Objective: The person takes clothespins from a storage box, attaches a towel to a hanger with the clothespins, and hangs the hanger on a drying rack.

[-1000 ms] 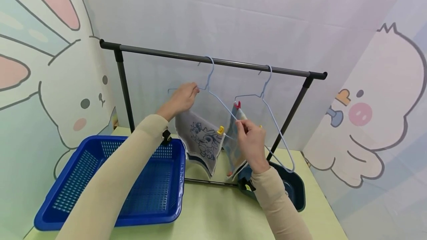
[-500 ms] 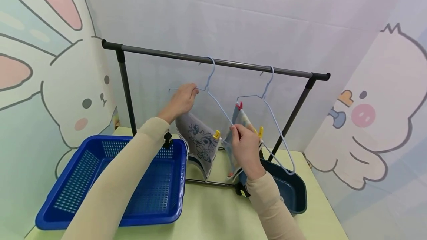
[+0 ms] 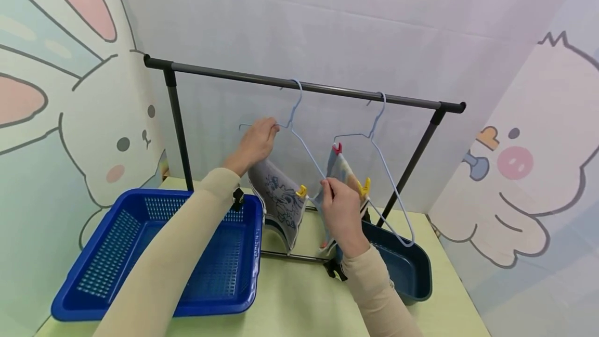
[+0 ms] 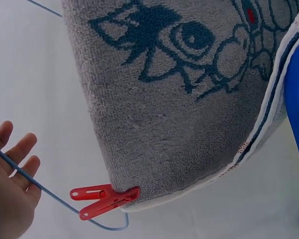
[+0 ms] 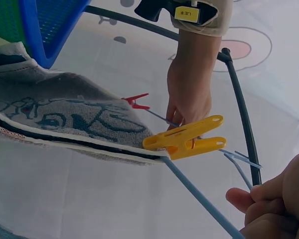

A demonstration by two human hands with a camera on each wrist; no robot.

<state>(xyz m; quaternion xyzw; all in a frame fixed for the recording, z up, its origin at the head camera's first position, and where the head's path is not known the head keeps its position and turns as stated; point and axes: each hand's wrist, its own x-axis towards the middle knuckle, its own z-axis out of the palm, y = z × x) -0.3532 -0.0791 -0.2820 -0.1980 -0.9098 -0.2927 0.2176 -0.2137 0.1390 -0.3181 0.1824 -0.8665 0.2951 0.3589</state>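
Note:
A light-blue wire hanger (image 5: 199, 196) hangs from the rack's bar, carrying a grey towel (image 3: 282, 196) with a dark-blue cartoon drawing. My left hand (image 3: 256, 142) holds the hanger's left shoulder, its fingers around the wire. Lower on the right shoulder, my right hand (image 3: 345, 212) pinches the wire between thumb and fingers. One towel corner is clipped by a red clothespin (image 4: 107, 200), another by a yellow clothespin (image 5: 187, 139). Behind the right hand, a second hanger (image 3: 382, 157) bears a patterned towel (image 3: 343, 168), partly hidden, with red and yellow clothespins.
The black rack bar (image 3: 224, 73) spans above both hangers. A blue basket (image 3: 255, 269) stands at left beneath my left forearm. At right, a dark-green basin (image 3: 423, 274) sits partly behind my right arm on the pale green table (image 3: 290, 306).
My right hand has moved slightly down and left with the hanger's right side. The grey towel's clipped corner has shifted left and down. My left hand stays nearly in place.

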